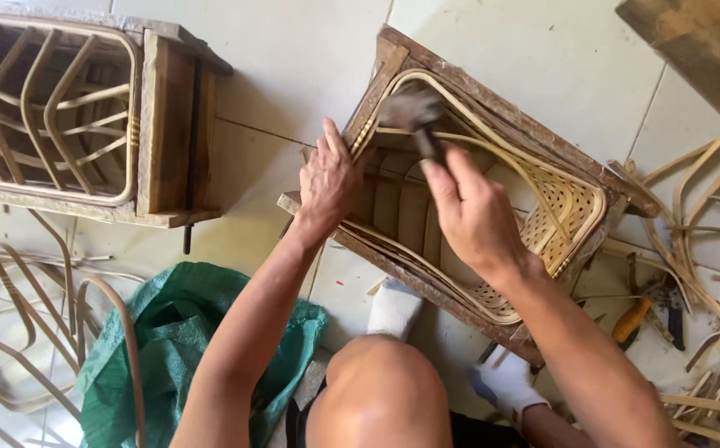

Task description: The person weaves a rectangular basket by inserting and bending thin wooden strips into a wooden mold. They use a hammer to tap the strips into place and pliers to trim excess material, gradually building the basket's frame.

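on the tiled floor (310,50), a stiff wooden mould (505,124) lined with light, springy rattan is steadied at its corner by the left hand (327,178), while a blurred hammer (414,112) is gripped in the right hand (472,211).

Floor (310,50): pale square tiles, thin grout lines, bright daylight. Second wooden frame with bent cane (70,116) top left. Loose cane hoops (20,315) lower left, green woven sack (186,332) beside them. Cane offcuts (700,216) piled right. Dark wooden board (700,41) top-right corner.
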